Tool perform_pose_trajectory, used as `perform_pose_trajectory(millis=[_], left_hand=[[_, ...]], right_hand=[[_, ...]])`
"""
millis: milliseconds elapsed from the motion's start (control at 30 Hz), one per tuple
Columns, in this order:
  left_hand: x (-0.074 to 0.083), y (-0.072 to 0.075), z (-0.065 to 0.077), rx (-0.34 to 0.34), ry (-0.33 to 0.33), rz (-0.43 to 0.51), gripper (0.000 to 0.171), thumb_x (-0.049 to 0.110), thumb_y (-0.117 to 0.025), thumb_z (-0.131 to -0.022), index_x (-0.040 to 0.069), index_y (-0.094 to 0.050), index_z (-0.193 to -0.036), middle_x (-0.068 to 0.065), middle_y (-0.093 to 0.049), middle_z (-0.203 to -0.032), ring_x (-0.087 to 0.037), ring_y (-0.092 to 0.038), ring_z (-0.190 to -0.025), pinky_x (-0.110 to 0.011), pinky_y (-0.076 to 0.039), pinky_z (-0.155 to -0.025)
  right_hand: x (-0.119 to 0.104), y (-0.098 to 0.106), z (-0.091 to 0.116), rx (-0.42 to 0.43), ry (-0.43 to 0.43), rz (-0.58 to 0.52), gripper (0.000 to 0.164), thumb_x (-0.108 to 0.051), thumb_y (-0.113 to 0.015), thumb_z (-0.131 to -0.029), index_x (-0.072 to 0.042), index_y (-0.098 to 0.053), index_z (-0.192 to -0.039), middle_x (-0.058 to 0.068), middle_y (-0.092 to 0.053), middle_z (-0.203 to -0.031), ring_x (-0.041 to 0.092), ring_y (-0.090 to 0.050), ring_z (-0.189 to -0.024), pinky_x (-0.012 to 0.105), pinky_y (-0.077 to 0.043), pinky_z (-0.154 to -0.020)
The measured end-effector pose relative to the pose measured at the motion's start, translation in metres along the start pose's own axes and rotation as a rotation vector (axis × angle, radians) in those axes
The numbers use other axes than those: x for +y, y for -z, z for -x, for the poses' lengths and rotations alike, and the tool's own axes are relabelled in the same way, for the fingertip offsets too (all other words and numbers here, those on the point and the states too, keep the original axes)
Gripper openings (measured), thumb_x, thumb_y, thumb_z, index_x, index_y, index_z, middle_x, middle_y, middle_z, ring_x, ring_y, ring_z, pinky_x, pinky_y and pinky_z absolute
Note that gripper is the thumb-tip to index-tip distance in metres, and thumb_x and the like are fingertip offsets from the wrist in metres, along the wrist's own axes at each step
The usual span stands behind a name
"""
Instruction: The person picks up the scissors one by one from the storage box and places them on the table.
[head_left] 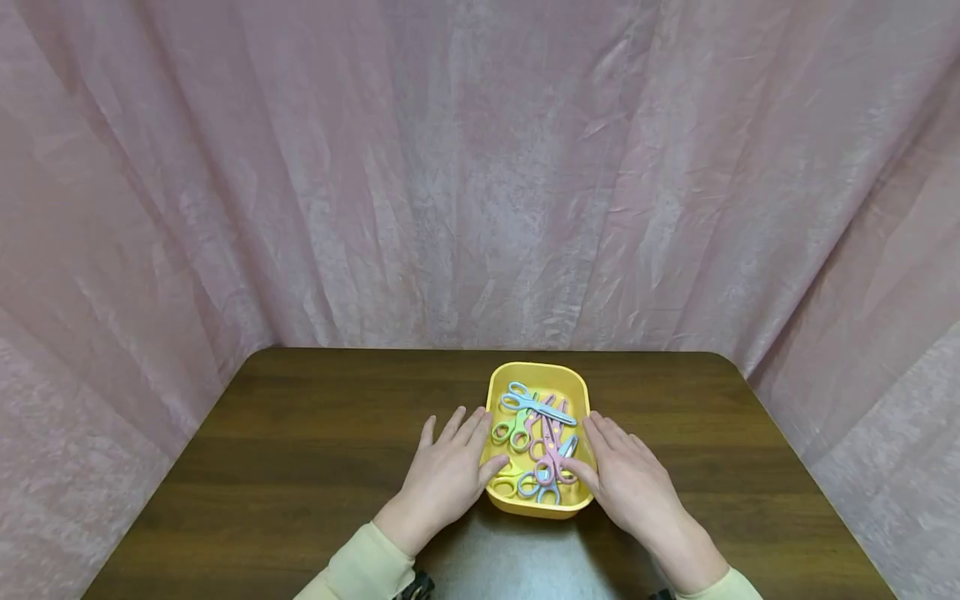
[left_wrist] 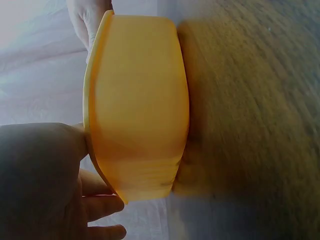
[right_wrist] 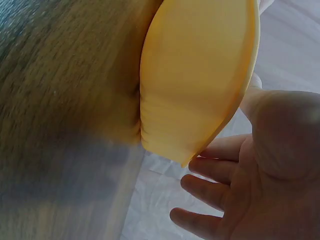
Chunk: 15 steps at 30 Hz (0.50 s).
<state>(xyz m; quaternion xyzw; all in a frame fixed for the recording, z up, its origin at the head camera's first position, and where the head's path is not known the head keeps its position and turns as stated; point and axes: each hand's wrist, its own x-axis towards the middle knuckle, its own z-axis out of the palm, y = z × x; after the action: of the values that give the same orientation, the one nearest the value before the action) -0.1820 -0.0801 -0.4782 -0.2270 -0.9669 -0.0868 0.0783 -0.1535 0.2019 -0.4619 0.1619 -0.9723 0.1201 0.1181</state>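
Dark brown wood-grain table (head_left: 337, 450) first: the far edge runs just behind the goods, so not much slack that way, and there's more wood to the left than to the right. On it sits a deep yellow rounded-rectangular tray, probably plastic (head_left: 536, 510). I'd guess it's light, stiffish and a bit slick, so both long sides under the rim is the sensible hold. The bare left hand (head_left: 446, 475) and bare right hand (head_left: 637, 483) are there, fingers straight and a little spread against the sides, thumbs over the rim. Inside, loose pastel kids'-style scissors (head_left: 551, 450) overlap; tbh they'd probably slide if it tips.
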Motion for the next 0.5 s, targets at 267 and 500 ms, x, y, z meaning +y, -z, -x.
perform_pose_trajectory(millis=[267, 500], left_hand=[[0.0, 0.0, 0.006, 0.001, 0.0, -0.009, 0.074, 0.06, -0.051, -0.114, 0.007, -0.05, -0.166, -0.011, -0.049, -0.17, -0.039, -0.041, -0.159, -0.073, -0.03, -0.124], [-0.001, 0.004, 0.015, 0.016, -0.004, -0.032, 0.073, 0.059, -0.054, -0.113, 0.006, -0.053, -0.164, -0.012, -0.05, -0.169, -0.038, -0.043, -0.158, -0.071, -0.034, -0.122]], right_hand=[[0.005, -0.005, 0.002, 0.019, 0.052, -0.043, 0.073, -0.044, -0.074, -0.106, 0.007, -0.056, -0.156, 0.028, -0.055, -0.16, 0.046, -0.055, -0.146, 0.062, -0.046, -0.118], [0.001, -0.007, 0.002, 0.018, 0.052, -0.081, 0.074, -0.043, -0.074, -0.106, 0.004, -0.054, -0.159, 0.024, -0.053, -0.164, 0.042, -0.052, -0.151, 0.056, -0.043, -0.122]])
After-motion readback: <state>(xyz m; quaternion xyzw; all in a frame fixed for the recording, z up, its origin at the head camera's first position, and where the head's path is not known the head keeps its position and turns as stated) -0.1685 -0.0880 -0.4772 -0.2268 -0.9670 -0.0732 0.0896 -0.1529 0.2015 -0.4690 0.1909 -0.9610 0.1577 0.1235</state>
